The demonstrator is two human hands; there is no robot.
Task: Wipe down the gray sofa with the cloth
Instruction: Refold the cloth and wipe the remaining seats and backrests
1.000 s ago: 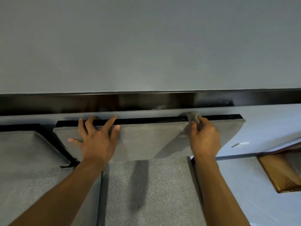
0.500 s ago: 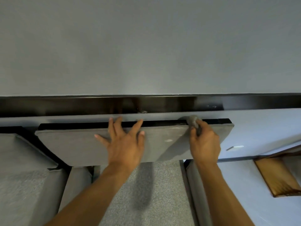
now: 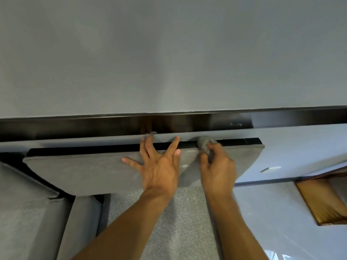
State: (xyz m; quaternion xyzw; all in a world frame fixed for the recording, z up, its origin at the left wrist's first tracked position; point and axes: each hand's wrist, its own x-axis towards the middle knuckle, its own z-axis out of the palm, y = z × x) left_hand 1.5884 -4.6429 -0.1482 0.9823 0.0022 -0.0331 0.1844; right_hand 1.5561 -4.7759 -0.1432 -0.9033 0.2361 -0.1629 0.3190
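Nearest, the gray sofa shows its seat beneath both forearms. Since a second ago the left hand has slid right along the back cushion; it now presses flat, fingers spread, just beside the right hand. That hand stays clenched round the balled cloth at the cushion's top edge, toward its right corner. Judgement: bracing tightened for edge wiping. Beyond, a black rail and dark skirting hem the cloth in.

Left hand on back cushion — cloth just right, at its top edge
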